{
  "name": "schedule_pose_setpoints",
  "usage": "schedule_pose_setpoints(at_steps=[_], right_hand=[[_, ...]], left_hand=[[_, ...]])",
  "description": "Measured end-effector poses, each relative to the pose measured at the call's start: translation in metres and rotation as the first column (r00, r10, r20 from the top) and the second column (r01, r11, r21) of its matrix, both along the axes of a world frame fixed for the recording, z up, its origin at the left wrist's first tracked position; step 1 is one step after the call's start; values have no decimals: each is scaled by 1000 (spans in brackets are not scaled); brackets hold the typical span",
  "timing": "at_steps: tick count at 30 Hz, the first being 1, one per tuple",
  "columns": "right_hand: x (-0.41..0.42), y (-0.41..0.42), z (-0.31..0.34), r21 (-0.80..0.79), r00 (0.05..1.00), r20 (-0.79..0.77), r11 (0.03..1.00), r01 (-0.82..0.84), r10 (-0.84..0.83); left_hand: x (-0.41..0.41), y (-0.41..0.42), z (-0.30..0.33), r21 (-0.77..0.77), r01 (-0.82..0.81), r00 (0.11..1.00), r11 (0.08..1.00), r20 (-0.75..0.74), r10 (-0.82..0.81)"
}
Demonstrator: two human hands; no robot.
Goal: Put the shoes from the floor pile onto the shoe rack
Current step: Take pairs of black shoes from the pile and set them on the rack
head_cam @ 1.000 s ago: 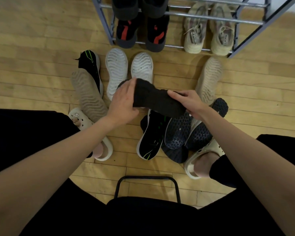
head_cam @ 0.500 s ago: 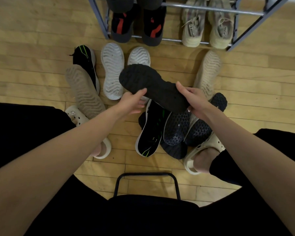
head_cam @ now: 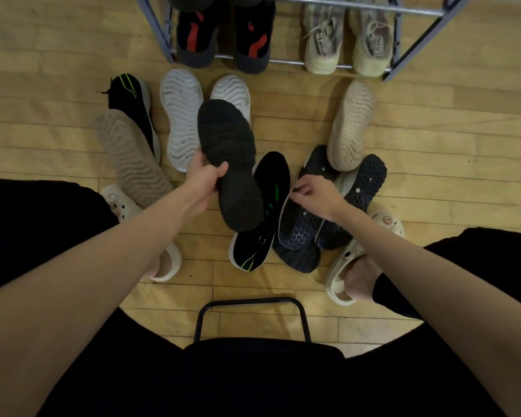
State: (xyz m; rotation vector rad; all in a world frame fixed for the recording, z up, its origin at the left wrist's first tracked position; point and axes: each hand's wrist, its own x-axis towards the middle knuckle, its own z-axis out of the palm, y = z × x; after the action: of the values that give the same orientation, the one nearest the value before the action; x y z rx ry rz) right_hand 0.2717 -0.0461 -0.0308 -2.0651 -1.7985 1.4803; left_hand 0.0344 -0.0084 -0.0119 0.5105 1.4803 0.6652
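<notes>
A home entryway is showing here: pale wooden plank flooring (head_cam: pixel 433 121) is lying under scattered sneakers, with a grey metal-tube shoe rack (head_cam: pixel 415 46) standing at the far side holding paired shoes.

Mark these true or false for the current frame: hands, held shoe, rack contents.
1. The left hand grips the black shoe sole-up. True.
2. The right hand is empty and clear of the pile. False: it pinches the edge of a navy shoe in the pile.
3. The rack holds no shoes. False: a black-red pair and a beige pair sit on it.
4. Two white soles lie upturned beside the rack. True.
</notes>
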Motion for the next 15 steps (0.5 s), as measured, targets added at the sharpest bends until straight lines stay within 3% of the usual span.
schedule_pose_setpoints(at_steps=[3,6,10,13,15], right_hand=[[-11,-2,-5,111,891,228,898,-425,393],[-39,-8,-14,147,607,404,606,-781,684],[-68,-6,-31,30,352,471,385,-922,809],[-80,2,-40,-93,57,523,123,-988,850],[-85,4,-43,-86,-14,525,37,-996,851]], left_hand=[[-25,2,-6,-3,-33,999,999,-36,33],[-48,3,-11,-27,-35,997,999,-68,33],[-68,-1,-16,-36,-12,997,999,-81,10],[-77,-5,-16,-58,-15,998,998,-59,11],[-83,-10,-15,-76,-18,998,997,-62,14]])
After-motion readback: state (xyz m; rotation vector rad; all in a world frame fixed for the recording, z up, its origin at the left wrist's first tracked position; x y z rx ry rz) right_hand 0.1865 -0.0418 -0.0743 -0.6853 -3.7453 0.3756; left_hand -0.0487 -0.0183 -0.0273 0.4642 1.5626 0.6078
